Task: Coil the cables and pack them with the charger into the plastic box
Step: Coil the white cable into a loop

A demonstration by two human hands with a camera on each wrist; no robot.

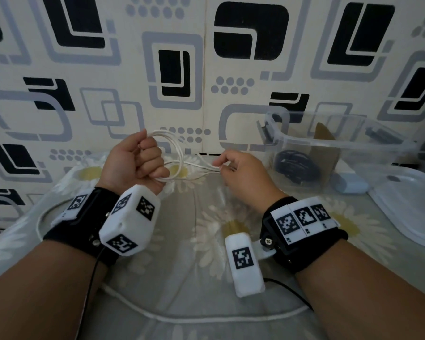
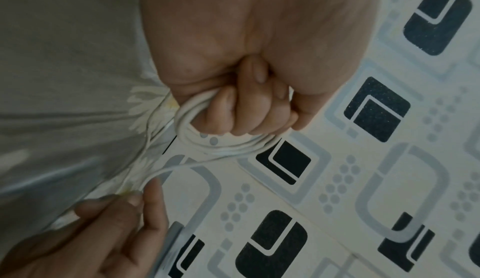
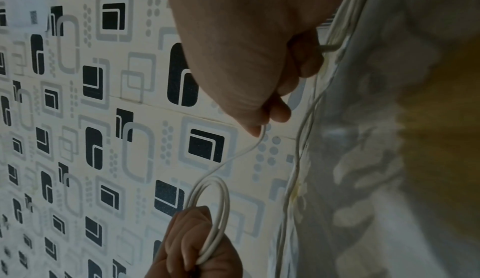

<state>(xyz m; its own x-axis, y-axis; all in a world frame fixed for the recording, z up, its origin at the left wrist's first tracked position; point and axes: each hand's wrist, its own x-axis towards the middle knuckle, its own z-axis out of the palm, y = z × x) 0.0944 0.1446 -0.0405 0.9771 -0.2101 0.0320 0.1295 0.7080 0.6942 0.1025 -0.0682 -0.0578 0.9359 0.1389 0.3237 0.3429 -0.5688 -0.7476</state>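
My left hand (image 1: 150, 163) grips a white cable coil (image 1: 179, 153) of a few loops in a fist, held above the bed. My right hand (image 1: 221, 165) pinches a strand of the same cable just right of the coil. The cable's loose length (image 1: 182, 318) trails over the bed sheet near me. In the left wrist view the coil (image 2: 221, 144) wraps under my curled left fingers (image 2: 246, 109), and the right fingers (image 2: 148, 198) pinch the strand. A clear plastic box (image 1: 341, 141) stands at the right with a black coiled cable (image 1: 297, 165) inside.
A pale blue rounded block (image 1: 351, 184) lies in front of the box. The clear lid (image 1: 415, 207) lies at the far right. A brown cardboard piece (image 1: 325, 143) shows through the box. The patterned wall (image 1: 206, 69) stands close behind the bed.
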